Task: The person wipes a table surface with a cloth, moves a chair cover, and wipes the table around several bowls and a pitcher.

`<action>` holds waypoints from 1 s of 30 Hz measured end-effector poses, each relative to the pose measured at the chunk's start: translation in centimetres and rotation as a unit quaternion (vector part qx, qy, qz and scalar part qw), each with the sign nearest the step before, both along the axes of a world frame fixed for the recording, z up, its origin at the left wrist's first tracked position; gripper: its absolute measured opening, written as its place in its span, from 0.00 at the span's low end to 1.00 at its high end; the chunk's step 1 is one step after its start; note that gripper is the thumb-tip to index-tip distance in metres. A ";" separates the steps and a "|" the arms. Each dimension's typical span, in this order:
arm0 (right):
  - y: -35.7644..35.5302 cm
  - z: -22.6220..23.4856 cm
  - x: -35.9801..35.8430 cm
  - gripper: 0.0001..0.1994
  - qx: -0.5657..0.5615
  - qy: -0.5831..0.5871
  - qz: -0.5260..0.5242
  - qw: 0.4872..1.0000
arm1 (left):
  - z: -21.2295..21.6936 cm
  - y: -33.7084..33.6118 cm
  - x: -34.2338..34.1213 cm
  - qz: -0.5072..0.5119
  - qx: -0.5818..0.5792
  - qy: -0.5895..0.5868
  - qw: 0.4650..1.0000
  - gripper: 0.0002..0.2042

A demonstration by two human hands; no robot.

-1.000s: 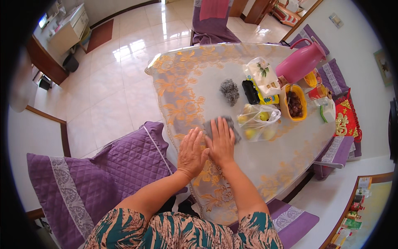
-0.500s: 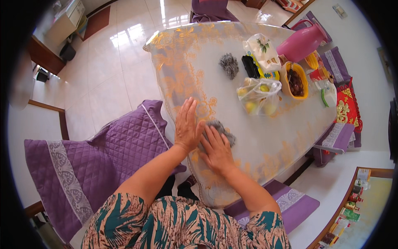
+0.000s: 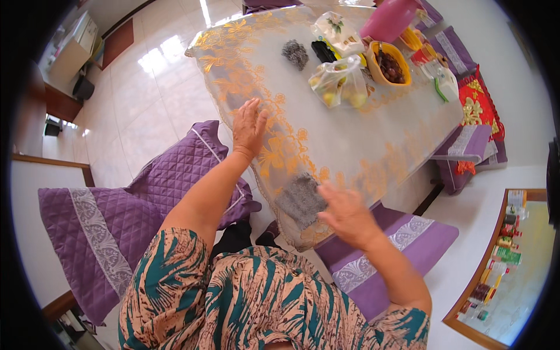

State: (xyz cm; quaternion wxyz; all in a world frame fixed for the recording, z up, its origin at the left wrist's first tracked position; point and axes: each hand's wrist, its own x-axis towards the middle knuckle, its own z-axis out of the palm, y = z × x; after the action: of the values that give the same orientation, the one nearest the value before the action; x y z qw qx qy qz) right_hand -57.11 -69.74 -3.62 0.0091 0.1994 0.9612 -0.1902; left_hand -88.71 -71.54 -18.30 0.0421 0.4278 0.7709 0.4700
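A grey cloth [image 3: 300, 200] lies spread out on the table near its front corner. Beside its right edge hovers my right hand [image 3: 350, 217], blurred by motion, with fingers and thumb apart and nothing visible in it. My left hand [image 3: 249, 129] is open at the table's left edge, fingers stretched out, empty. Both hands are over the tablecloth [image 3: 350, 137], which is pale and translucent with golden flower borders. Farther back lies a crumpled dark grey scrubber-like bundle [image 3: 295, 54].
A clear bag of yellow-green fruit [image 3: 338, 84], a yellow container of dark red fruit [image 3: 389, 67], a tissue pack [image 3: 338, 34] and a pink jug [image 3: 388, 20] crowd the far right. Purple-covered chairs stand left [image 3: 175, 157] and right [image 3: 396, 251].
My right hand has come off the bunched grey cloth and moved right and nearer; the cloth now lies flatter. The left hand has moved apart from the right. The view has shifted.
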 end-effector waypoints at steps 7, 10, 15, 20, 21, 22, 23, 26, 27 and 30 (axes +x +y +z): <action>-2.7 8.9 16.0 0.24 0.145 -0.069 -0.383 0.910 | 2.6 -3.9 7.0 -0.128 0.025 0.137 0.982 0.29; -6.0 6.8 22.4 0.25 0.248 -0.129 -0.476 0.834 | 5.2 -6.8 14.5 -0.231 -0.055 0.143 0.961 0.31; -8.6 1.5 23.4 0.29 0.112 -0.079 -0.548 0.826 | 4.4 -9.0 19.4 -0.249 -0.191 0.164 0.935 0.36; -8.9 1.2 21.1 0.28 0.105 -0.057 -0.478 0.870 | 6.0 -8.8 19.6 -0.229 -0.223 0.182 0.930 0.40; -8.8 1.2 21.1 0.28 0.098 -0.046 -0.477 0.872 | 5.7 -8.9 19.8 -0.232 -0.240 0.173 0.927 0.40; -8.8 1.2 21.1 0.27 0.090 -0.034 -0.475 0.875 | 5.1 -9.1 20.0 -0.233 -0.257 0.163 0.924 0.41; -8.9 1.1 21.3 0.26 0.086 -0.017 -0.477 0.874 | 4.7 -9.1 20.1 -0.234 -0.274 0.153 0.920 0.41; -8.8 1.2 21.7 0.24 0.081 0.034 -0.484 0.871 | 4.7 -8.6 20.5 -0.245 -0.294 0.171 0.908 0.40; -9.0 1.5 21.3 0.23 0.078 0.051 -0.489 0.868 | 5.2 -8.6 20.6 -0.231 -0.283 0.168 0.916 0.39; -9.1 2.0 21.3 0.19 0.070 0.127 -0.502 0.853 | 6.1 -8.6 20.5 -0.196 -0.270 0.170 0.927 0.37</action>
State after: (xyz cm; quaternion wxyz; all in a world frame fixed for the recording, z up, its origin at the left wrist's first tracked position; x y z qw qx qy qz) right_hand -35.77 -78.81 -1.65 -0.2240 0.6287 0.7342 -0.1244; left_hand -68.20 -80.19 -12.18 0.1156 0.6167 0.7647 0.1467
